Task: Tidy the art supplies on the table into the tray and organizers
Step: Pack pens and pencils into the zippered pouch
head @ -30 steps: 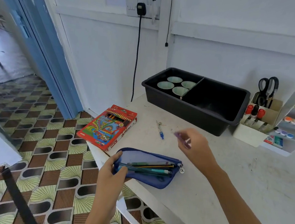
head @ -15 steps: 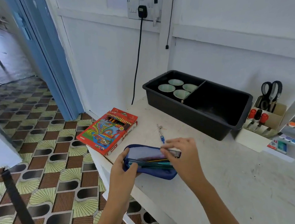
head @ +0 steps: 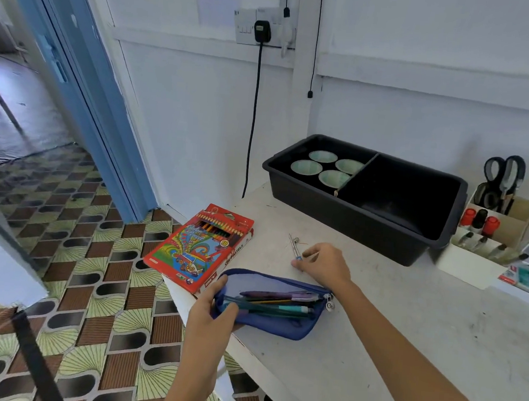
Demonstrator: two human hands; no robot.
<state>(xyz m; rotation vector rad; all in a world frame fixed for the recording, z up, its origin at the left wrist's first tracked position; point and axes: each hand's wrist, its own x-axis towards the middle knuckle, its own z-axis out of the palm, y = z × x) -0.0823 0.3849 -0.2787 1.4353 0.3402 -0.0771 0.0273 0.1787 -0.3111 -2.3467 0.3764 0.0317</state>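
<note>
A blue pencil pouch [head: 278,325] lies open at the table's front edge with several pens and pencils [head: 274,302] inside. My left hand [head: 209,316] grips the pouch's left end and holds its mouth open. Just behind it a small metal compass [head: 294,243] with a blue end lies on the white table [head: 405,322]. My right hand [head: 328,264] pinches that blue end with thumb and fingertips. A red coloured-pencil box [head: 199,249] sits on another box at the table's left corner. The black two-compartment tray [head: 366,214] stands against the wall.
Several pale green cups [head: 319,166] fill the tray's left compartment. A white organizer [head: 473,264] to the tray's right holds markers [head: 480,220] and scissors [head: 502,181]. A cable hangs from the wall socket. The table drops off at the left onto patterned floor.
My right hand carried a purple pen into the pouch, let it go, then moved back to the compass and took hold of its blue end. The left hand kept the pouch.
</note>
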